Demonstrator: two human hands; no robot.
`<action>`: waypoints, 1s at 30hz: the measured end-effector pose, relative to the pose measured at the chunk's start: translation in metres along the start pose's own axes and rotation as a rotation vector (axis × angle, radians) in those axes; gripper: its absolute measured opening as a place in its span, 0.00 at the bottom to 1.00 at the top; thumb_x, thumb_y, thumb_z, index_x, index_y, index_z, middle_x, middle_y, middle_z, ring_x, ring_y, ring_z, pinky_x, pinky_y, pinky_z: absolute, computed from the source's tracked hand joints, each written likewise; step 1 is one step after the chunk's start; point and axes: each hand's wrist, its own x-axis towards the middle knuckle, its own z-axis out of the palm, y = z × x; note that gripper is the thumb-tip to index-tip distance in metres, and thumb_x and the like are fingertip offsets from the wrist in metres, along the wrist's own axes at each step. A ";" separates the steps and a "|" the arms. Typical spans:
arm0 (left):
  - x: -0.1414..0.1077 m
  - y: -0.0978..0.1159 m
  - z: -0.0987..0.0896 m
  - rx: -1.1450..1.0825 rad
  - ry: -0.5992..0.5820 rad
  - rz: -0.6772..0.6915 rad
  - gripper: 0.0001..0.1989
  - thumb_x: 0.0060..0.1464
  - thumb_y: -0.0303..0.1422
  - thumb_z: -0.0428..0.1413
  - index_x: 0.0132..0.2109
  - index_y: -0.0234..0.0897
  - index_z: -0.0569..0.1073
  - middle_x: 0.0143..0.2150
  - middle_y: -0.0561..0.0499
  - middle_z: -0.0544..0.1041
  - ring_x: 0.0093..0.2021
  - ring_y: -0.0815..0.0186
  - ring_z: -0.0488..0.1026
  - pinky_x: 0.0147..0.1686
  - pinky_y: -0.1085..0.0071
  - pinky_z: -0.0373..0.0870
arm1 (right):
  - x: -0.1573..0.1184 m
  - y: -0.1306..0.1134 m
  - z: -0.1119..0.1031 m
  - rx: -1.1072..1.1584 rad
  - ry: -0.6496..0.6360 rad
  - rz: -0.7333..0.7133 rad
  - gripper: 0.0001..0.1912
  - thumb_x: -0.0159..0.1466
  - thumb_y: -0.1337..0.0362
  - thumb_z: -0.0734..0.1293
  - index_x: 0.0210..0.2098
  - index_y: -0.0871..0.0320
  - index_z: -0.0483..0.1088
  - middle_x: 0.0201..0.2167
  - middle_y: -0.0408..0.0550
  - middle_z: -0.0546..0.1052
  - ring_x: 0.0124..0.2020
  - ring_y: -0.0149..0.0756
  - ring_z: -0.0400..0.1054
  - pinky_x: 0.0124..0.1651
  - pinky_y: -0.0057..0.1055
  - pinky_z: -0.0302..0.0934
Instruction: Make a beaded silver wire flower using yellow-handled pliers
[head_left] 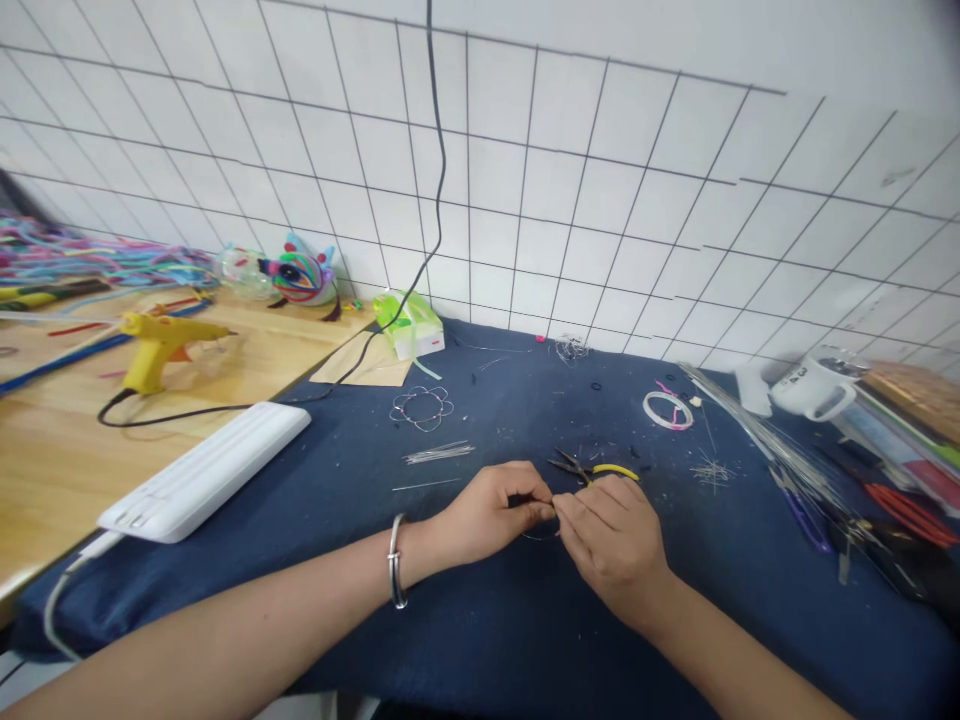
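1. The grip: the left hand [487,512] and the right hand [619,545] met at their fingertips, both closed in a fine pinch on a thin wire [541,538]. The exact gap between the pads could not be told.
2. The thin wire lay at the grip itself; its visible part curved just below the fingertips, towards the wearer. Being bowed, it showed no clear long axis, and the fingers hid its ends. Both hands were equally near.
3. Pose: the left hand reached in from the left, thumb below the bent index finger; the right hand came from the lower right, back upward, its fingers curled over.
4. Just beyond the right hand, pliers [615,470] with yellow handles lay partly hidden, jaws pointing left.
5. Farther out, left of the grip, were a single straight wire [425,486], a wire bundle [439,453] and a petalled wire ring [421,424].
6. Right of the grip, a roll of tape [667,427] and a pile of wire pieces [711,471] rested on the cloth-covered desk [495,630].
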 end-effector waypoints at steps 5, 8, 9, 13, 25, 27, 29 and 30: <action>0.001 -0.001 0.000 0.063 -0.001 0.056 0.06 0.52 0.27 0.52 0.28 0.33 0.71 0.26 0.52 0.70 0.29 0.71 0.66 0.32 0.75 0.63 | 0.000 0.001 0.003 0.043 -0.023 0.024 0.07 0.59 0.70 0.61 0.32 0.57 0.70 0.22 0.44 0.69 0.28 0.33 0.60 0.36 0.34 0.55; 0.002 -0.001 -0.001 0.136 0.000 0.090 0.06 0.51 0.26 0.52 0.28 0.33 0.71 0.26 0.52 0.71 0.29 0.71 0.67 0.32 0.74 0.63 | 0.000 0.001 0.007 0.112 -0.034 0.074 0.07 0.59 0.70 0.60 0.29 0.57 0.70 0.21 0.43 0.69 0.28 0.32 0.60 0.36 0.33 0.55; 0.002 -0.001 -0.001 0.159 0.002 0.102 0.06 0.51 0.26 0.52 0.27 0.33 0.71 0.25 0.52 0.71 0.29 0.70 0.67 0.33 0.74 0.63 | 0.001 0.000 0.007 0.141 -0.035 0.097 0.08 0.59 0.70 0.60 0.29 0.57 0.70 0.21 0.43 0.69 0.27 0.31 0.60 0.36 0.32 0.55; 0.003 -0.004 -0.006 0.146 0.000 0.075 0.06 0.52 0.27 0.52 0.29 0.34 0.72 0.27 0.52 0.71 0.30 0.71 0.67 0.34 0.74 0.63 | 0.008 0.009 0.002 0.240 -0.107 0.189 0.08 0.61 0.68 0.59 0.32 0.57 0.70 0.24 0.44 0.70 0.30 0.31 0.62 0.38 0.32 0.57; 0.005 -0.008 -0.024 -0.030 0.151 -0.113 0.10 0.53 0.35 0.52 0.32 0.34 0.74 0.31 0.50 0.72 0.33 0.69 0.68 0.36 0.72 0.63 | -0.017 0.061 -0.002 -0.172 -0.563 0.141 0.27 0.56 0.57 0.63 0.54 0.55 0.59 0.44 0.58 0.67 0.43 0.45 0.60 0.39 0.39 0.57; 0.005 -0.007 -0.024 -0.110 0.166 -0.136 0.11 0.52 0.37 0.52 0.32 0.33 0.73 0.31 0.51 0.72 0.33 0.69 0.67 0.35 0.73 0.62 | -0.015 0.056 0.002 -0.211 -0.593 0.155 0.24 0.57 0.61 0.61 0.53 0.57 0.59 0.40 0.56 0.67 0.41 0.43 0.60 0.40 0.38 0.56; 0.004 -0.006 -0.024 -0.211 0.179 -0.172 0.11 0.52 0.37 0.53 0.32 0.33 0.73 0.30 0.51 0.71 0.32 0.70 0.66 0.34 0.74 0.62 | -0.011 0.051 0.005 -0.270 -0.616 0.206 0.22 0.57 0.64 0.60 0.51 0.59 0.61 0.37 0.55 0.67 0.40 0.43 0.60 0.40 0.38 0.54; 0.004 -0.006 -0.024 -0.263 0.184 -0.191 0.11 0.51 0.37 0.53 0.32 0.33 0.73 0.29 0.51 0.71 0.31 0.70 0.66 0.33 0.74 0.61 | -0.009 0.049 0.007 -0.296 -0.621 0.236 0.20 0.56 0.66 0.59 0.49 0.59 0.62 0.37 0.54 0.66 0.40 0.43 0.59 0.40 0.38 0.54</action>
